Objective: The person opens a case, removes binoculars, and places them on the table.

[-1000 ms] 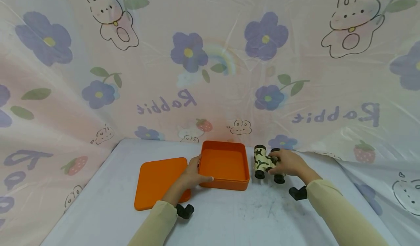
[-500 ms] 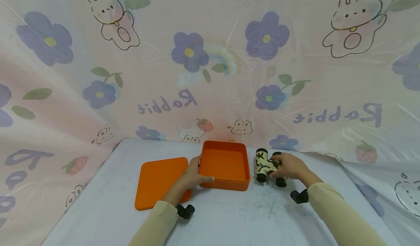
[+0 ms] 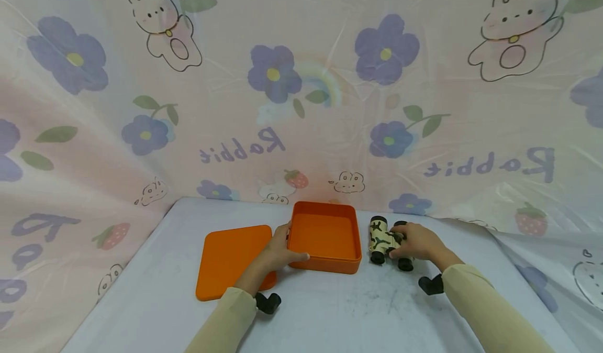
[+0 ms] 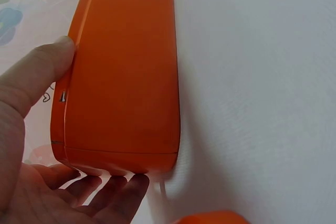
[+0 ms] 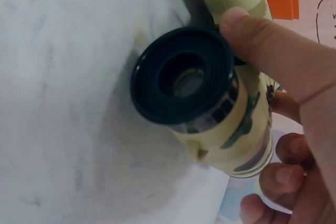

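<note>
An orange square box (image 3: pixel 325 265) sits without its lid at the middle of the table, its inside bare. My left hand (image 3: pixel 275 253) holds it at the left front corner. In the left wrist view, the thumb rests on the rim of the box (image 4: pixel 121 66) and the fingers lie along its side wall. Right of the box is a pair of camouflage binoculars (image 3: pixel 379 238) with black ends. My right hand (image 3: pixel 416 240) grips their right barrel. In the right wrist view, the thumb presses between the barrels of the binoculars (image 5: pixel 241 124); other fingers are behind.
A flat orange lid (image 3: pixel 228 261) lies left of the box, partly under the left forearm. The white table (image 3: pixel 330 316) has grey smudges in front of the binoculars. A rabbit-and-flower curtain (image 3: pixel 311 128) hangs behind the table. Each wrist carries a black camera mount (image 3: pixel 268 303).
My right hand has drawn the binoculars slightly toward me over the last second. The left hand and the box keep their place.
</note>
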`<state>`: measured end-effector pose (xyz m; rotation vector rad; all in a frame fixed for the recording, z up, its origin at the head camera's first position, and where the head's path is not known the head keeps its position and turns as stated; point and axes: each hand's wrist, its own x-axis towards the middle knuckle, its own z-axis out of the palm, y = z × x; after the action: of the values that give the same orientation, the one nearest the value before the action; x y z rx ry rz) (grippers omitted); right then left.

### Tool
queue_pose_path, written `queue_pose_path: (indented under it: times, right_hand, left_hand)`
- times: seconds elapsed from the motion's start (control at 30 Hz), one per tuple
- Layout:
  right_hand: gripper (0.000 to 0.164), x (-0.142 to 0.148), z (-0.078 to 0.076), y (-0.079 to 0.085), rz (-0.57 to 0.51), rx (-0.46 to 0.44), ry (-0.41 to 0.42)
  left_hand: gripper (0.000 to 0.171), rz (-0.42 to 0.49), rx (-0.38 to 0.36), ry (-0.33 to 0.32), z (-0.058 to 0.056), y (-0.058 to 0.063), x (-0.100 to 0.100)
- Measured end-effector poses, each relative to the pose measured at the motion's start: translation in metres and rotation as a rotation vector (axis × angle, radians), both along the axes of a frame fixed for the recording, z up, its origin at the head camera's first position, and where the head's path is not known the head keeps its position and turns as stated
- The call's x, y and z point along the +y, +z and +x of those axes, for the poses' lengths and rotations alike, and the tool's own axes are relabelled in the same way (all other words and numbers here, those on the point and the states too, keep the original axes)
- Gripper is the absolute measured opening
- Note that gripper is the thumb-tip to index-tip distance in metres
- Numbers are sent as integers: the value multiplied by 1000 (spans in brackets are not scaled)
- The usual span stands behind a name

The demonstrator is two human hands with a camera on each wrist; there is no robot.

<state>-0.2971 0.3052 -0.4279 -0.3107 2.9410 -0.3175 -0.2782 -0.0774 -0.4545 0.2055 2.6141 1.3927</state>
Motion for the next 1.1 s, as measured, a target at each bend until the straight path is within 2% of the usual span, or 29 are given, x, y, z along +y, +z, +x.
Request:
queue_pose_path:
  times: [0.43, 0.73, 1.1]
  right_hand:
    - [83, 3, -2, -6, 20, 9, -8]
    - [82, -2, -2, -2, 20, -29, -41]
    - [79, -4, -2, 2, 19, -42, -42]
  left_hand:
    - [106, 14, -7, 11, -1, -1, 1]
    - [106, 19, -14, 9, 0, 0, 0]
    - [106, 13, -21, 17, 2, -1, 1]
